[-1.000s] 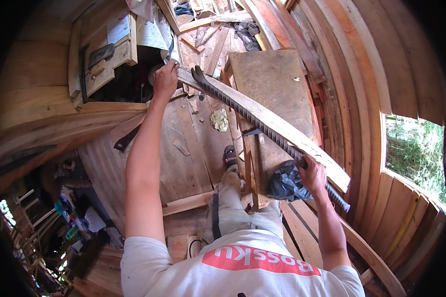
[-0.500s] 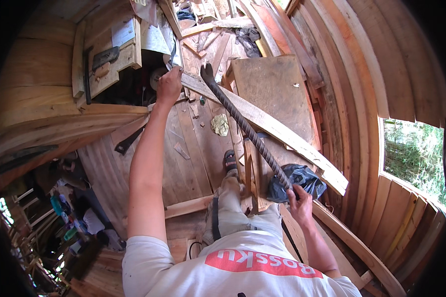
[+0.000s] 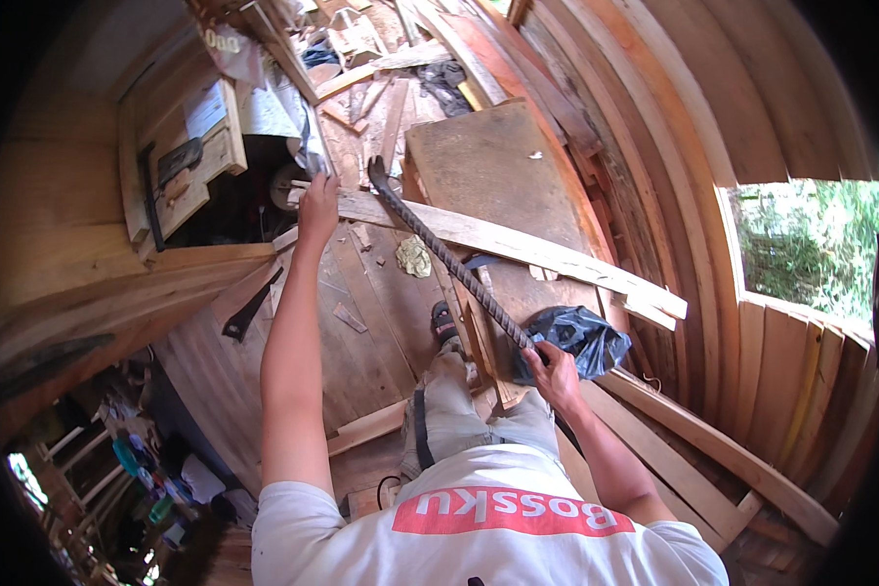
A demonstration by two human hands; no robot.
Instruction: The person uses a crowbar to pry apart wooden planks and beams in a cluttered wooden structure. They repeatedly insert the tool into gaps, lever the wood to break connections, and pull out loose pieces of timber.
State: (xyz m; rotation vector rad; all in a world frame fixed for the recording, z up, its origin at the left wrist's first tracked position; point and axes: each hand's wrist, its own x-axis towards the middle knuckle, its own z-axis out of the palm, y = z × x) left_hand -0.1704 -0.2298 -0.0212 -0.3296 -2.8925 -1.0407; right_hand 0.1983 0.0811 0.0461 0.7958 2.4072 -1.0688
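Note:
My right hand [image 3: 554, 375] is wrapped round the near end of a long dark pry bar [image 3: 459, 272] with a twisted, ribbed shaft. The bar slants away to the far left, its flattened, curved head free of my grip. Stretched forward, my left hand [image 3: 318, 203] is closed on the left end of a pale wooden plank [image 3: 518, 249]; its fingertips are partly hidden. This plank runs to the right beneath the bar, across a brown wooden table [image 3: 483, 161]. A black plastic bag [image 3: 578, 340] lies just beyond my right hand.
An opened wooden cabinet [image 3: 190, 249] stands at left, its door holding a dark-bladed tool [image 3: 178, 158]. A handsaw [image 3: 249, 311] and crumpled paper [image 3: 413, 258] lie on the plank floor [image 3: 361, 337]. Timber offcuts [image 3: 393, 122] clutter the far floor. A wooden wall with a window opening [image 3: 801, 249] curves along the right.
My left hand has come back nearer with the plank's left end, and the plank lies at a flatter slant. My right hand keeps its grip on the pry bar. The view has shifted.

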